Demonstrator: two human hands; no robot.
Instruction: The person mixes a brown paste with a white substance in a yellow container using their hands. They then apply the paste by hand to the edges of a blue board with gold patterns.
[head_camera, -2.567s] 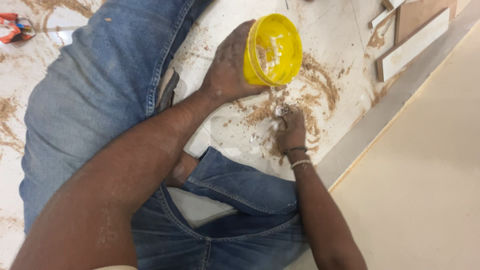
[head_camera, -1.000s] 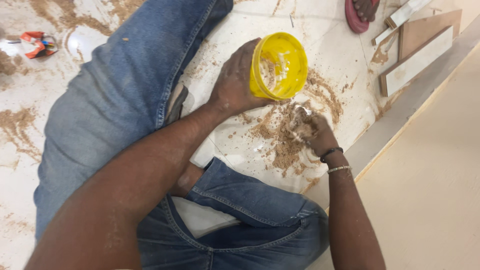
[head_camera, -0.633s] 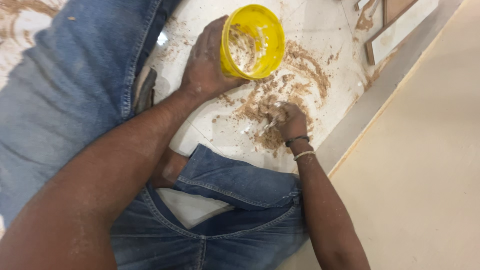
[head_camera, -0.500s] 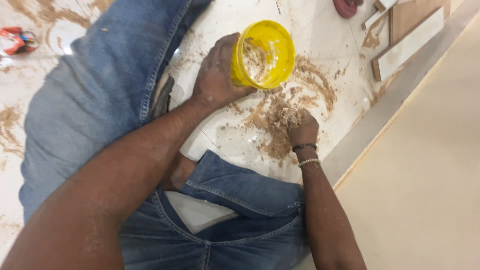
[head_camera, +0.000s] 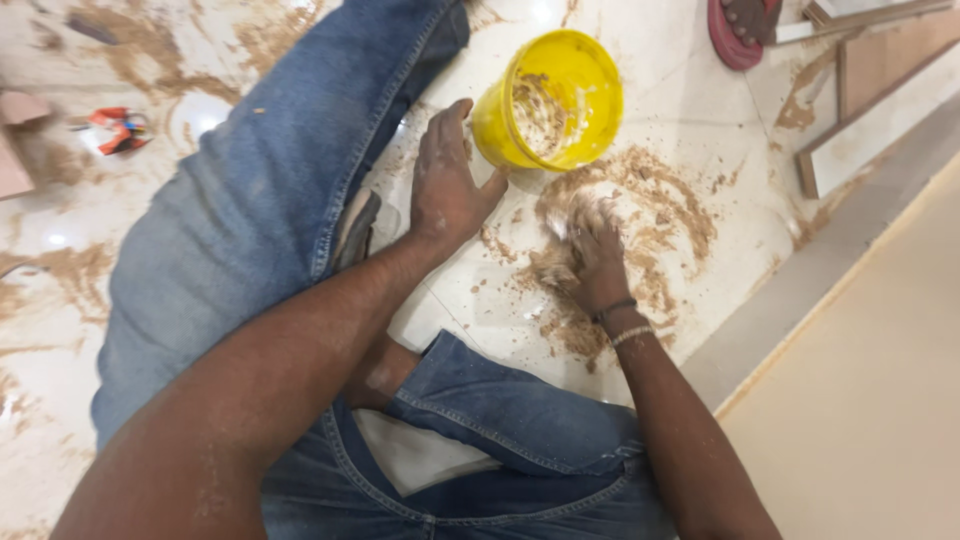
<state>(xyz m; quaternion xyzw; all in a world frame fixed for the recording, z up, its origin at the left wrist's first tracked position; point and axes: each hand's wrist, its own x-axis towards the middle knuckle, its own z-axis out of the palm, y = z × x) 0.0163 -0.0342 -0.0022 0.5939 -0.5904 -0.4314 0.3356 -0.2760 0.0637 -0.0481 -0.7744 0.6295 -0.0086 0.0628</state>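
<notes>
Most of the brown sawdust (head_camera: 650, 215) still lies loose on the glossy white floor (head_camera: 700, 90), spread in a broad ring just beside the yellow bucket (head_camera: 555, 100). By the look of it the gathering is at an early-to-middle stage: a modest clump clings inside the bucket's wall, while far more remains outside it, including thin smears well away from the bucket toward the top left.

The floor is pale polished tile with faint joints, dusted almost everywhere. On the far side of the bucket from the person, a strip of grey edging meets a plain cream surface (head_camera: 880, 400). Wooden offcuts (head_camera: 880, 100) lie beyond the bucket at the upper right, a red disc-shaped thing near them, and a small red-and-black object (head_camera: 120, 128) rests well apart from the bucket, past the jeans-clad leg (head_camera: 270, 200).

The bucket lies tipped on its side, mouth toward the sawdust. The left hand (head_camera: 447, 185) lies flat with fingers spread, its thumb touching the bucket's lower rim, not grasping it. The right hand (head_camera: 592, 255), just below the bucket, is curled with fingers pressed together over a heap of sawdust; two bands sit at its wrist.
</notes>
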